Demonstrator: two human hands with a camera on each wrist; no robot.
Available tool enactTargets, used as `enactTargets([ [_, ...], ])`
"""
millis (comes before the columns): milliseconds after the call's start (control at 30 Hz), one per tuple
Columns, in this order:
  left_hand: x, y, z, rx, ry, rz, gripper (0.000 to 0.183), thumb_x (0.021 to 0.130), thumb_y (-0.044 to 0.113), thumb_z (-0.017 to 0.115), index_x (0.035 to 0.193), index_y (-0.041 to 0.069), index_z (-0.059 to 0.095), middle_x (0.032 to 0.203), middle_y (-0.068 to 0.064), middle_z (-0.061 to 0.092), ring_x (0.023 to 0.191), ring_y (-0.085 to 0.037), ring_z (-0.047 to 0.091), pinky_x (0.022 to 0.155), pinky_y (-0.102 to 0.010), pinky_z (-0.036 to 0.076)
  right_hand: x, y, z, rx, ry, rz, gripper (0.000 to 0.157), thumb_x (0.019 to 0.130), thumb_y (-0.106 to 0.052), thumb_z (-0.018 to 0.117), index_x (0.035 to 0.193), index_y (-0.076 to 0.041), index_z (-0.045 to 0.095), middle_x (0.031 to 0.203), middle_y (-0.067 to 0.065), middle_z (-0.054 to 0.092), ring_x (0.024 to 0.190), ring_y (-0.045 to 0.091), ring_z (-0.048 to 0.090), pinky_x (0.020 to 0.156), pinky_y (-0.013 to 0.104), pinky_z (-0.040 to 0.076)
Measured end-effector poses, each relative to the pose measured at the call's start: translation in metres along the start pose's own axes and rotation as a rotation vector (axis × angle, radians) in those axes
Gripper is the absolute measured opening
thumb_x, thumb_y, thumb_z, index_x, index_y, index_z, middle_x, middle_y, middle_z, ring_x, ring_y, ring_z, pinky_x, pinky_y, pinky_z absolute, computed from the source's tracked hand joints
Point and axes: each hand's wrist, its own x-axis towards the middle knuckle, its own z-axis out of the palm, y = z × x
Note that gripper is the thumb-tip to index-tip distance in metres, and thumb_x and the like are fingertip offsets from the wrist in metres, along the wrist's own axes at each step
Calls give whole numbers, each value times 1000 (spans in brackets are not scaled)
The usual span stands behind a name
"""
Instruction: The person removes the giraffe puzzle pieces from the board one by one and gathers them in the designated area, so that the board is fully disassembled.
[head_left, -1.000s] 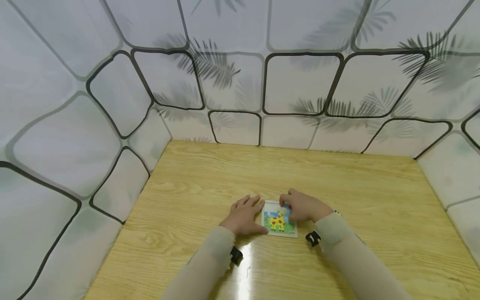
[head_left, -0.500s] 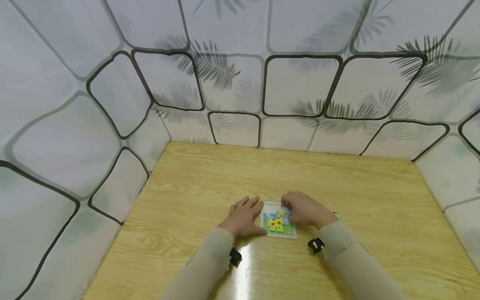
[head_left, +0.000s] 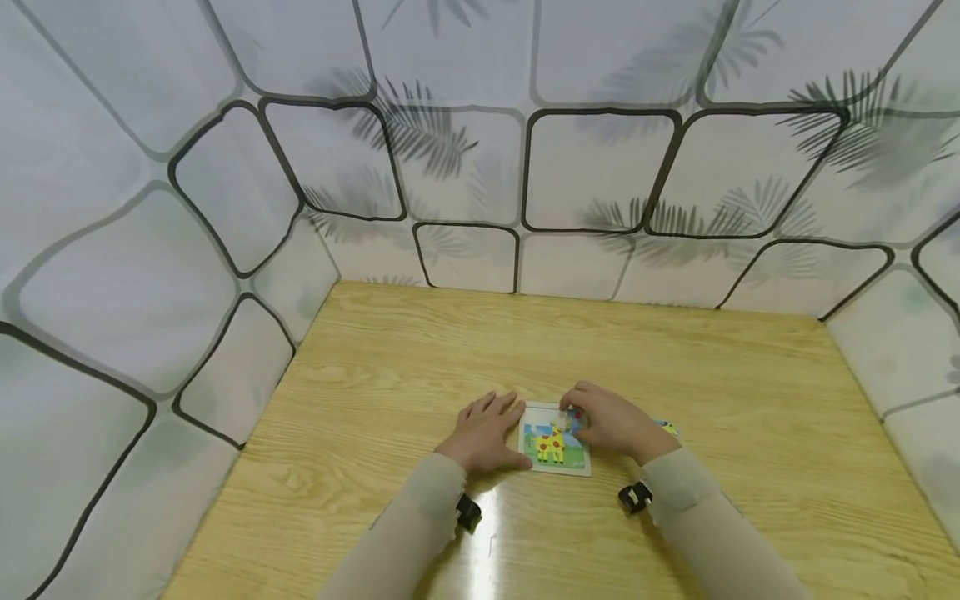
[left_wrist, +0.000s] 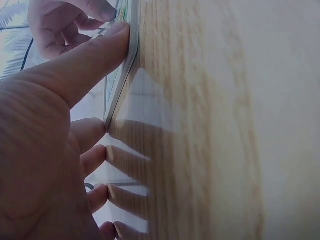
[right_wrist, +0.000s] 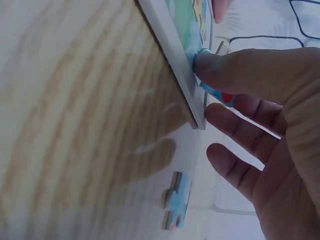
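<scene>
The jigsaw piece [right_wrist: 214, 92], probably light, stiff and best held by its edges, is pinched in the right hand [head_left: 615, 423] near the far right corner of the giraffe puzzle tray [head_left: 542, 412], whose left edge the spread left hand [head_left: 483, 435] touches on the bench [head_left: 420, 350].

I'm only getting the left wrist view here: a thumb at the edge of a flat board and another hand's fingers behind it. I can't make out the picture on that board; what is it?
Observer: From the head view, the board carries a yellow giraffe with reddish spots.

Visitor: Ah, a giraffe! And that other hand behind the thumb, is it holding anything?

Observer: Yes. In the right wrist view, the right hand pinches a blue puzzle piece with a red patch, tilted at the board's edge.
</scene>
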Motion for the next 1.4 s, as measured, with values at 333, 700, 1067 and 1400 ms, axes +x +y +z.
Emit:
enactTargets([
  [333,-2,1,-1,-6,4,-3,97,84,61,74,161,21,29,168,1,19,154,-32,11,121,-54,12,-5,2,5,111,46,-12,28,91,-1,69,116,-15,71,104,-4,57,88,11,54,79,36,51],
  [700,-1,1,-2,-4,-3,8,97,84,61,73,161,21,28,168,1,17,154,-32,10,121,-53,11,-24,18,2,366,135,239,16,93,-17,74,108,-15,68,98,-2,68,90,14,62,79,37,52],
  [1067,0,1,0,-11,-6,9,97,85,61,72,161,21,27,168,2,16,154,-31,8,121,-53,10,-59,45,-14,559,272,324,35,98,-25,68,121,1,69,91,6,73,80,19,69,69,29,56],
  [1400,-1,1,0,-34,-15,10,96,85,58,73,161,21,27,169,1,15,155,-31,6,122,-54,9,-95,73,-22,563,311,449,46,100,-36,64,130,-1,65,94,8,74,80,16,71,70,27,56],
])
